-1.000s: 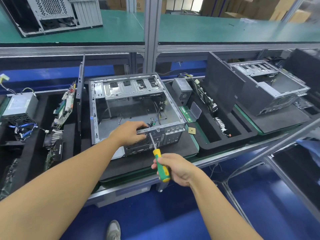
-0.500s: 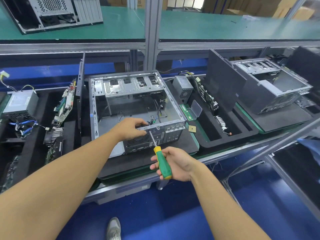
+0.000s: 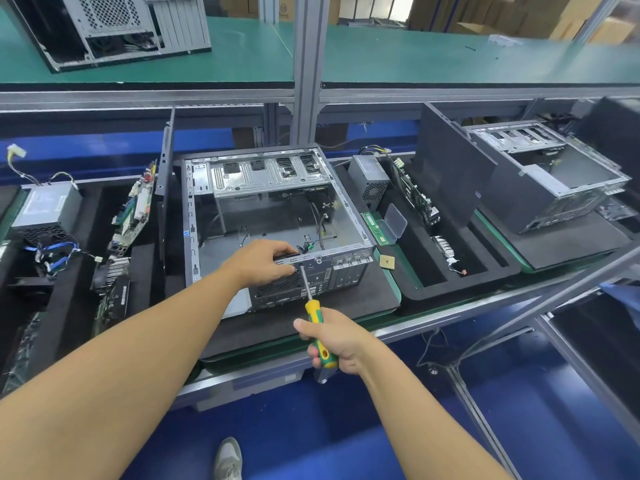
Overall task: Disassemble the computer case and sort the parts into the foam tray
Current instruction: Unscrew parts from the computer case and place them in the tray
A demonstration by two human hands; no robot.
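Note:
An open grey computer case [image 3: 270, 216] lies on its side on black foam in front of me, mostly emptied, with a few cables inside. My left hand [image 3: 261, 261] grips the near rear edge of the case, fingers curled over the metal rim. My right hand [image 3: 334, 342] grips a green and yellow screwdriver [image 3: 317, 323]; its shaft points up and its tip touches the rear panel just right of my left fingers. The black foam tray [image 3: 408, 271] to the right holds a power supply [image 3: 369, 181], a circuit board [image 3: 414, 192], a memory stick [image 3: 375, 230] and a CPU chip [image 3: 387, 261].
Left of the case another foam tray holds a power supply [image 3: 45, 209] with blue cables, boards [image 3: 133, 216] and a side panel [image 3: 166, 161] standing upright. A second case [image 3: 550, 174] sits at the right. Another case [image 3: 114, 26] lies on the green upper shelf.
The screwdriver tip has moved slightly up and left along the rear panel toward my left fingers. My left hand keeps its grip on the case edge.

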